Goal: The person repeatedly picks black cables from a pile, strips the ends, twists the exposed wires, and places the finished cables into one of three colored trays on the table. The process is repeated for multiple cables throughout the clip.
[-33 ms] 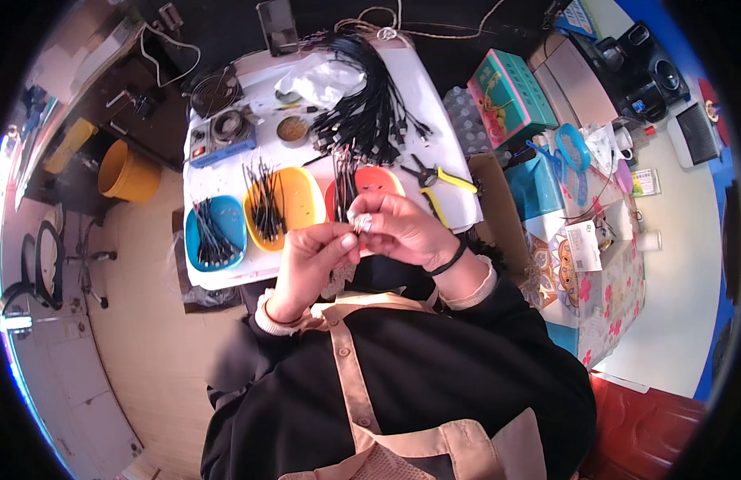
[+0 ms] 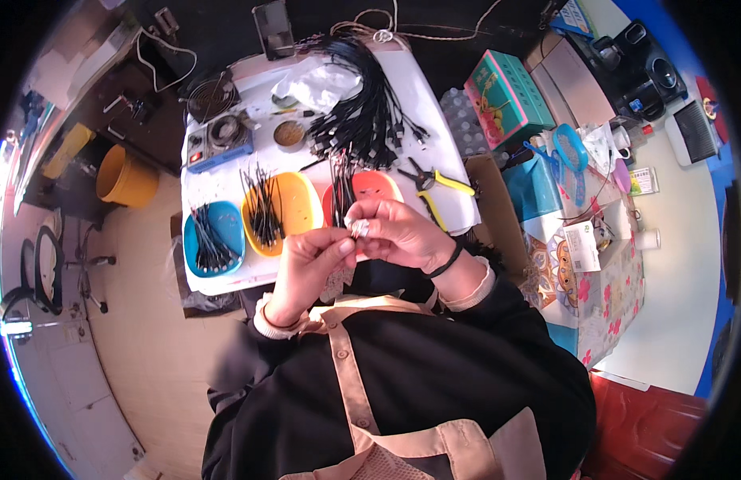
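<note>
My left hand (image 2: 313,254) and my right hand (image 2: 404,237) meet fingertip to fingertip in front of the red tray (image 2: 385,188). Both are closed in a pinch around something tiny, mostly hidden by the fingers. White wrapping shows on a fingertip of my right hand. Short black cables (image 2: 341,188) stand in the red tray just beyond my hands. To the left, a yellow tray (image 2: 307,210) and a blue tray (image 2: 237,250) hold more short black cables. Yellow-handled wire strippers (image 2: 441,184) lie right of the red tray.
A large bundle of black cables (image 2: 362,88) covers the back of the white table (image 2: 262,140). A small blue-sided device (image 2: 218,152) and a round tin (image 2: 289,134) stand at its left. An open cardboard box (image 2: 493,200) adjoins the table's right edge.
The table and its contents sit very slightly further left in the picture. My hands keep the same pinch at nearly the same place.
</note>
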`<action>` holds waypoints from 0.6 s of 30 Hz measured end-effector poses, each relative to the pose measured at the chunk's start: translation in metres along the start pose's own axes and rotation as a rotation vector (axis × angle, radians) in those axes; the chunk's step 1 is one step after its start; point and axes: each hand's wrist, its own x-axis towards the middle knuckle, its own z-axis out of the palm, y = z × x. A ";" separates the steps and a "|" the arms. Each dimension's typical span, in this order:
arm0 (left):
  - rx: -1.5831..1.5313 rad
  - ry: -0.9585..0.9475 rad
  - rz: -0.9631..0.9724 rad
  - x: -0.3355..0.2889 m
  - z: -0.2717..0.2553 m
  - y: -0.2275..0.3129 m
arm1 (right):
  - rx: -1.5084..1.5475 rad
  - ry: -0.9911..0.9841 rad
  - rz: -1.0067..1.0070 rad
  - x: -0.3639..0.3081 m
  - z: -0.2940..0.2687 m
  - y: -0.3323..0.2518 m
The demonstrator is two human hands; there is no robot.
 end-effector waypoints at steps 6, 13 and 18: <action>-0.172 0.081 0.036 0.016 -0.007 -0.005 | -1.162 0.824 -0.414 0.048 -0.108 -0.092; -0.180 0.135 0.044 0.018 -0.014 -0.008 | -1.830 1.076 0.011 0.111 -0.204 -0.153; -0.184 0.150 0.059 0.016 -0.019 -0.007 | -1.757 1.070 0.119 0.119 -0.198 -0.156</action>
